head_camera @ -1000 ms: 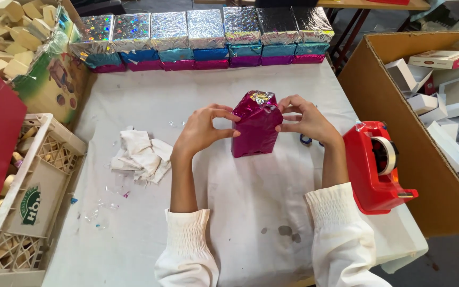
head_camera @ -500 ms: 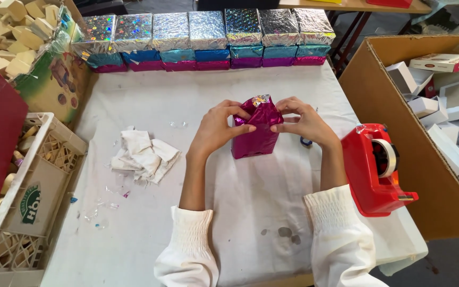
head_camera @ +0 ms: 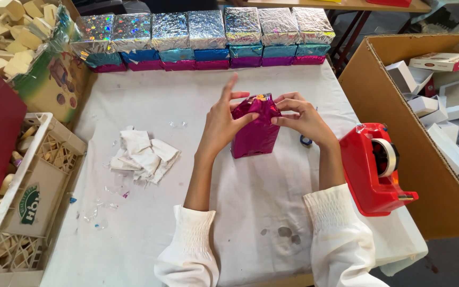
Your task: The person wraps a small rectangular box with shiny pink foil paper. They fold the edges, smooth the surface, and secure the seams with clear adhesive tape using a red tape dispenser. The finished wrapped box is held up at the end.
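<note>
A box wrapped in shiny magenta foil (head_camera: 255, 135) stands upright in the middle of the white-covered table (head_camera: 150, 223). My left hand (head_camera: 223, 121) presses its thumb and palm against the box's upper left side, with the fingers lifted and spread. My right hand (head_camera: 303, 119) pinches the folded foil at the box's upper right edge. The foil at the top is gathered into a crumpled fold.
A red tape dispenser (head_camera: 374, 169) stands right of my right arm. Stacked foil-wrapped boxes (head_camera: 203, 40) line the table's far edge. Crumpled white paper (head_camera: 143, 155) lies to the left. A plastic crate (head_camera: 22, 196) sits at the left, a cardboard carton of white boxes (head_camera: 426, 106) at the right.
My left hand slid up the box's left side and its fingers lifted and spread. The foil top has been folded down flatter. My right hand stayed at the upper right edge.
</note>
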